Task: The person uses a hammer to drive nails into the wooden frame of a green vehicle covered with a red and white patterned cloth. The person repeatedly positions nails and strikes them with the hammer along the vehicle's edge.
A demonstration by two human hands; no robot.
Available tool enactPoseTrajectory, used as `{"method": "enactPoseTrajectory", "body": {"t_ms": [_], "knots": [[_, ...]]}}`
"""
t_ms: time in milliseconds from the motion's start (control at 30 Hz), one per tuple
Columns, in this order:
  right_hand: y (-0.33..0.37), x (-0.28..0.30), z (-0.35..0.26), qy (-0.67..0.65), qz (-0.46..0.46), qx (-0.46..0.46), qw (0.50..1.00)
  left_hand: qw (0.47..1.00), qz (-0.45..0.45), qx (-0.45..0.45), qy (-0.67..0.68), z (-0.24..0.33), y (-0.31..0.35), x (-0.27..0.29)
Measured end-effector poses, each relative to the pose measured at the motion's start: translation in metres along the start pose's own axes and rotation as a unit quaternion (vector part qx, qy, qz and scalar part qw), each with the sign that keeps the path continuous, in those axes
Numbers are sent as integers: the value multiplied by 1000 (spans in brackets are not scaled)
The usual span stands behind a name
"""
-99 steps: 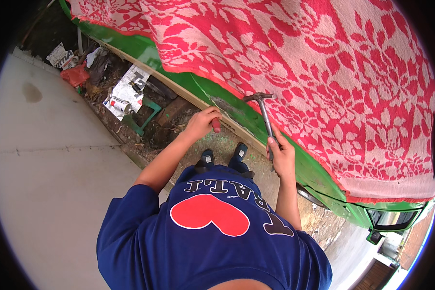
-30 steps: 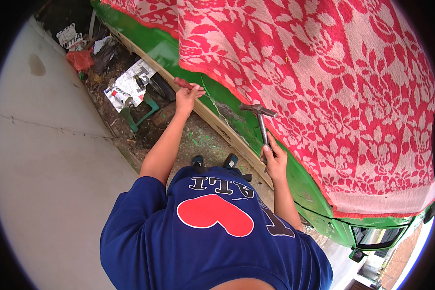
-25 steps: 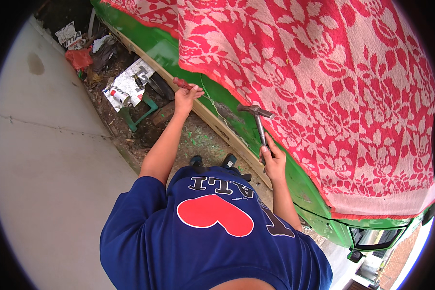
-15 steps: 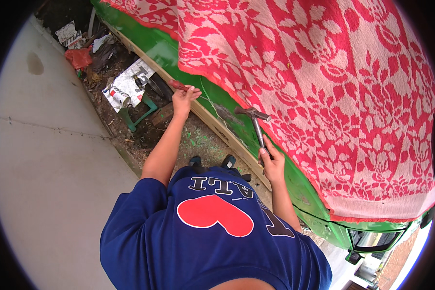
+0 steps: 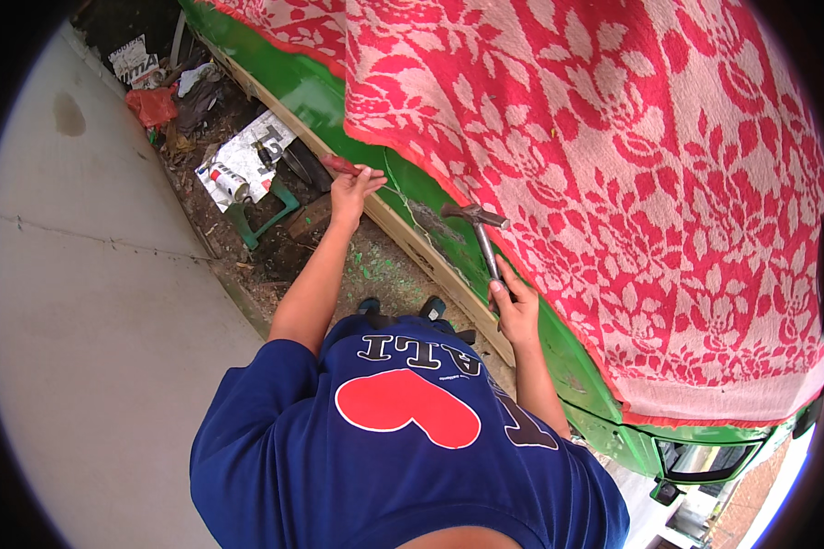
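My left hand (image 5: pixel 352 194) is closed round a red-handled screwdriver (image 5: pixel 340 165). Its thin shaft points right, towards the side of a green car (image 5: pixel 313 96); whether the tip touches the metal I cannot tell. A hammer (image 5: pixel 485 245) with a metal shaft is gripped in my right hand (image 5: pixel 519 309). The hammer's head is up, close beside the cloth's edge and the car's lower side. Between the two hands, a scraped grey patch (image 5: pixel 430 220) shows on the green panel. A red and pink floral cloth (image 5: pixel 595 183) covers most of the car.
A tan sill strip (image 5: pixel 412 240) runs along the car's bottom. Left of it are a green stool (image 5: pixel 275 220), a white printed sheet (image 5: pixel 243 154), a spray can (image 5: pixel 231 185) and a red plastic bag (image 5: pixel 152 105). A grey concrete surface (image 5: pixel 92 320) lies farther left. Green paint flakes litter the ground.
The hammer has shifted very slightly left, still in my right hand. My left hand keeps its hold on the screwdriver, and the view has moved a little.
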State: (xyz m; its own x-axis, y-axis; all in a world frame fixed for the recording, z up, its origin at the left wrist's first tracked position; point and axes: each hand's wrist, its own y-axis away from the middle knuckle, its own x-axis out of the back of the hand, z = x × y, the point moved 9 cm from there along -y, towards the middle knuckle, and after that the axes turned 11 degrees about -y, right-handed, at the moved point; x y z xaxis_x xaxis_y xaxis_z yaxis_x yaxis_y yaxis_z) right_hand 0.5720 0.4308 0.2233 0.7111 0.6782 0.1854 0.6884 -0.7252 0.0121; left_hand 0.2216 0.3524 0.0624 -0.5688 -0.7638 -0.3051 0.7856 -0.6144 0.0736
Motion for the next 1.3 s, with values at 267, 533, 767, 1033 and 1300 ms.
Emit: {"method": "enactPoseTrajectory", "body": {"t_ms": [267, 533, 767, 1033, 1300], "knots": [[-4, -10, 0, 5, -24, -12, 1000, 988, -27, -18, -150, -1, -7, 7], [-64, -50, -40, 138, -76, -3, 987, 995, -38, -5, -97, -5, -11, -1], [-122, -128, -112, 265, -142, 108, 947, 992, -23, -31, -118, -8, -3, -1], [-119, -144, -113, 359, -179, 83, 912, 993, 16, -12, -116, -10, -1, 1], [-113, -140, -111, 345, -169, 101, 918, 970, -3, -33, -241, 5, 4, -11]]}}
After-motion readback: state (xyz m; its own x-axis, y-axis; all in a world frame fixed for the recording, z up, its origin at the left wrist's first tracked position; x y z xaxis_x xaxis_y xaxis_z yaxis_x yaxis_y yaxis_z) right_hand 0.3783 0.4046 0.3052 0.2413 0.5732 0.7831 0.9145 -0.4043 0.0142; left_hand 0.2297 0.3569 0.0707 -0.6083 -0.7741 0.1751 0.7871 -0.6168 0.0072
